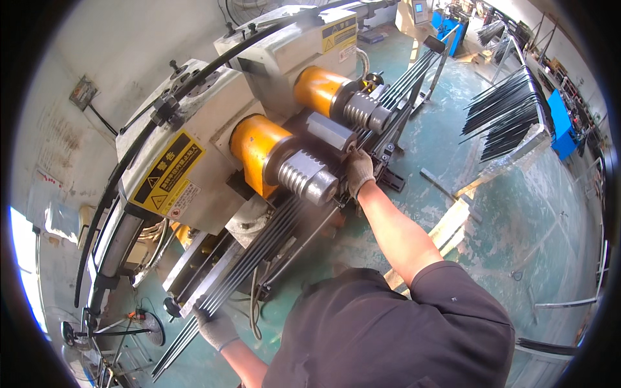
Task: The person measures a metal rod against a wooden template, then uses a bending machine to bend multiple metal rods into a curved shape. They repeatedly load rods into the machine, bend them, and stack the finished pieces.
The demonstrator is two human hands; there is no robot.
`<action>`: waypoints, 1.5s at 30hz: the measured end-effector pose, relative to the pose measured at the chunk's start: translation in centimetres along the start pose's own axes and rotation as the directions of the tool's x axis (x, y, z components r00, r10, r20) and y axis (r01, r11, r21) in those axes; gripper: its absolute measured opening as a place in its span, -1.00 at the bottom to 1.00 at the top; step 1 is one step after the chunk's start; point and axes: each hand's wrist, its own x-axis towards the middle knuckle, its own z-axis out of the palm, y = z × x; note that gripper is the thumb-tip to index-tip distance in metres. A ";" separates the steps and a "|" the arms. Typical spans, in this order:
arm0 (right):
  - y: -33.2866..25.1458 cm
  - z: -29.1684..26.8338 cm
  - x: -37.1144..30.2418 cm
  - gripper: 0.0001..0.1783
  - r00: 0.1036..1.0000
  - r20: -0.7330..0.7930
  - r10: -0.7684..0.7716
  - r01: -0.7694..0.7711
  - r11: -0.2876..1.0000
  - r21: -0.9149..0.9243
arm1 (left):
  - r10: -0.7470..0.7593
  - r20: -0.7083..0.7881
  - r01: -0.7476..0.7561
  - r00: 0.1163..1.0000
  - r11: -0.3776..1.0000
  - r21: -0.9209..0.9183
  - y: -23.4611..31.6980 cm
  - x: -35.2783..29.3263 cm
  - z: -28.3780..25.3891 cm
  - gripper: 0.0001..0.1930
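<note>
Machine [223, 100], yellow labels [169, 173], gloved hands [218, 330] along rods [260, 257]

Left grip [217, 328] gloved, low and near; left forearm [244, 365] bare. Right grip [359, 171] gloved, farther forward, fingers bent; right arm [398, 227] extended, bare below short dark sleeve [456, 291].

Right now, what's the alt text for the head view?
A person's gloved left hand is at long thin rods running along a pale machine; the right hand, also gloved, is by the end of a grey block between two orange cylinders. Dark bars rest on a rack at upper right.
</note>
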 end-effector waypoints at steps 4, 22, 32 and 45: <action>-1.2 0.6 -1.3 -0.60 1.000 -0.009 0.002 -0.002 1.000 -0.009 | -0.126 0.220 0.113 0.967 0.991 0.070 -3.8 -2.0 2.8 -0.55; -7.2 0.9 -5.7 -0.46 0.988 -0.131 0.077 -0.093 0.988 -0.120 | 0.020 -0.030 -0.022 0.999 0.998 -0.061 3.2 2.4 -3.7 -0.72; -10.7 2.4 -9.6 -0.58 0.967 -0.253 0.039 -0.103 0.965 -0.243 | 0.037 -0.130 -0.049 0.991 0.994 -0.098 8.2 5.9 -8.6 -0.65; -10.4 2.2 -9.3 -0.73 0.952 -0.278 0.128 -0.163 0.981 -0.109 | 0.088 -0.439 -0.114 0.894 0.993 -0.033 15.4 8.2 -11.0 -0.65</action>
